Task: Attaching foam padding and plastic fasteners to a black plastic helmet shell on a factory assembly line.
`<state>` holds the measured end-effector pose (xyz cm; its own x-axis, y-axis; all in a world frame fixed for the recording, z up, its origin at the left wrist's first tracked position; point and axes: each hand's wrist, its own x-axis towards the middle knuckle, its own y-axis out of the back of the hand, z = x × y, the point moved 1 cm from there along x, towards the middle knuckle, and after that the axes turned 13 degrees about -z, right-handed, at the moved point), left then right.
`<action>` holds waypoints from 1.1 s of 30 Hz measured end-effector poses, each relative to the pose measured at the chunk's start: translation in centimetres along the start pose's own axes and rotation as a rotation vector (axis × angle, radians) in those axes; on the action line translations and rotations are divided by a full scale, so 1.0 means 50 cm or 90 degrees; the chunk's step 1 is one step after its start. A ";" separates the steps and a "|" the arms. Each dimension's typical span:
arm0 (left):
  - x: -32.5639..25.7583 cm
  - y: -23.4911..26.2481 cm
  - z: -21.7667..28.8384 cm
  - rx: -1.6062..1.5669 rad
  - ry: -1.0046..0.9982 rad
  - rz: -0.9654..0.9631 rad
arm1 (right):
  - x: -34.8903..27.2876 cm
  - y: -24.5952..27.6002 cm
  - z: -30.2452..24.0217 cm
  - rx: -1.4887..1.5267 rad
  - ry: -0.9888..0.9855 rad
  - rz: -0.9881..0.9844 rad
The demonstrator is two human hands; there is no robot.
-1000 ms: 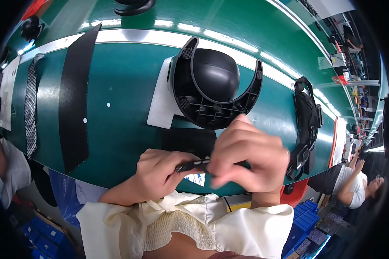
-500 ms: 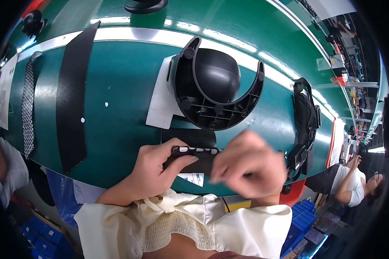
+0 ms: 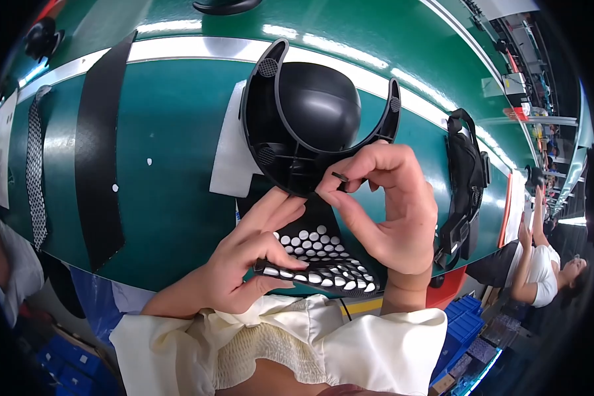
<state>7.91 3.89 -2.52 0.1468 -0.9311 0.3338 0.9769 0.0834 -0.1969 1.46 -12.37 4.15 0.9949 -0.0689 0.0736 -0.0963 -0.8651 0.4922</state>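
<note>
A black plastic shell (image 3: 320,105) with curved arms and a rounded dome lies on the green table in front of me. Round textured pads (image 3: 266,156) sit on its rim. My left hand (image 3: 237,264) grips the edge of a bent black sheet (image 3: 327,257) dotted with rows of white discs, between thumb and index finger. Its other fingers stretch up to the shell's near edge. Close to that edge, my right hand (image 3: 386,211) pinches a small dark disc (image 3: 340,177) between thumb and fingertips. The right hand hides part of the shell's near side.
A white foam sheet (image 3: 228,158) lies partly under the shell. To the left are a long black strip (image 3: 99,158) and a narrow dotted strip (image 3: 35,171). A black bag-like item with a strap (image 3: 464,191) rests at the right. Another person (image 3: 541,270) sits farther right.
My right hand has moved up to the shell's near edge, with a small dark disc now visible in its pinch. The sheet has tilted and shows its white discs. The shell has shifted slightly left.
</note>
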 end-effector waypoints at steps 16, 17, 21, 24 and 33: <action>0.000 -0.004 -0.004 -0.062 -0.031 0.014 | 0.001 -0.004 0.008 -0.090 0.048 0.023; -0.002 -0.004 -0.003 -0.077 -0.033 0.021 | 0.001 -0.005 0.006 -0.099 0.043 0.038; -0.004 -0.003 0.000 -0.106 -0.030 0.031 | -0.014 0.012 -0.008 -0.472 0.214 -0.030; -0.001 0.000 0.001 -0.087 -0.020 0.001 | -0.023 0.012 -0.002 -0.574 0.248 -0.012; 0.001 0.001 0.003 -0.065 -0.032 0.011 | -0.003 0.035 0.056 -0.192 0.254 -0.035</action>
<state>7.97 3.90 -2.39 0.1738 -0.9107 0.3748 0.9536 0.0607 -0.2949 1.25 -15.27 2.60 0.9155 0.2195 0.3372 -0.1067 -0.6756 0.7295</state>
